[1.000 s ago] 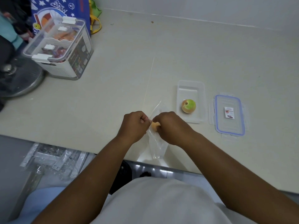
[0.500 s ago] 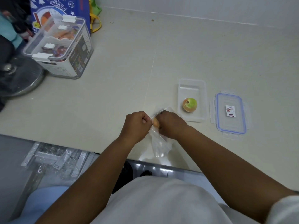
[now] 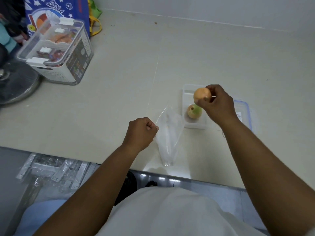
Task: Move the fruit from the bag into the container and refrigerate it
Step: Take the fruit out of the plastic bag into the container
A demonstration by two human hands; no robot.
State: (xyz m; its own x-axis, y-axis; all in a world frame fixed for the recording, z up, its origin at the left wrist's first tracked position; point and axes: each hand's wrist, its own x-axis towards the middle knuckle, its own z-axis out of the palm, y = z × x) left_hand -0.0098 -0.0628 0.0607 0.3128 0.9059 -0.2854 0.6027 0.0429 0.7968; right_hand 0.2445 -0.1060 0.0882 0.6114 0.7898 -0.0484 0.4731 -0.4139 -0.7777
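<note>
A clear plastic bag [image 3: 168, 135] lies on the pale counter near its front edge, and my left hand [image 3: 141, 132] pinches its left rim. My right hand [image 3: 216, 104] holds a round orange-yellow fruit [image 3: 202, 94] in the air over the clear rectangular container [image 3: 185, 99]. A green and pink fruit [image 3: 194, 111] rests inside that container. Right of the container lies its blue-rimmed lid [image 3: 245, 113], partly hidden by my right wrist. I see no other fruit in the bag.
A white lidded storage box [image 3: 58, 53] with packets stands at the back left, with a blue printed bag [image 3: 56, 9] behind it. A round metal lid [image 3: 17, 84] lies at the far left. The counter's front edge runs just below the bag.
My right hand drew the orange-yellow fruit out of the bag and carried it up and to the right over the container. My left hand stayed on the bag's rim.
</note>
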